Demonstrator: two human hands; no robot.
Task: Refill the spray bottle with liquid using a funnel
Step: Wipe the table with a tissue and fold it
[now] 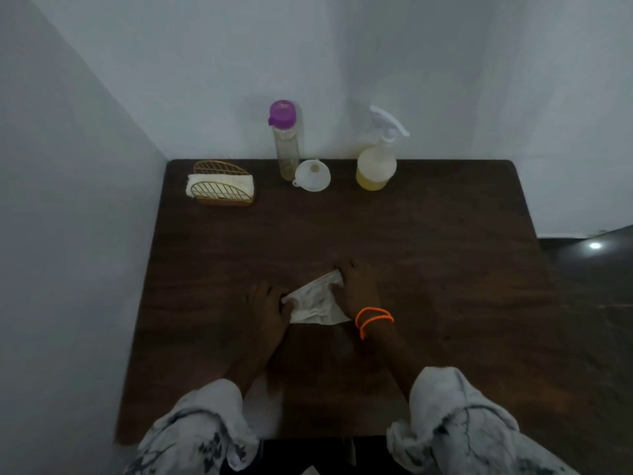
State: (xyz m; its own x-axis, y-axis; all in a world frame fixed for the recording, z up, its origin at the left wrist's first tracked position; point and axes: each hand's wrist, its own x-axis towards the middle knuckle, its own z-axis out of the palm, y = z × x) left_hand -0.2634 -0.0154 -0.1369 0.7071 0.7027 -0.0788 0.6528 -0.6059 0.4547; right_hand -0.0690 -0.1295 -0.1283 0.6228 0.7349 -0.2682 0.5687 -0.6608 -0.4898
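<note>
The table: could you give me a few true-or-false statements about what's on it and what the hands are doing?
1. The spray bottle holds yellowish liquid. True.
2. The funnel sits in the spray bottle's neck. False: it rests on the table, between the two bottles.
3. Both hands, left hand and right hand, press on a white cloth. True.
4. The purple-capped bottle lies on its side. False: it stands upright.
5. The gold wire holder is empty. False: it holds folded cloth.

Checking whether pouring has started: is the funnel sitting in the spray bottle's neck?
No, the funnel lies on the table beside the capped spray bottle.
</note>
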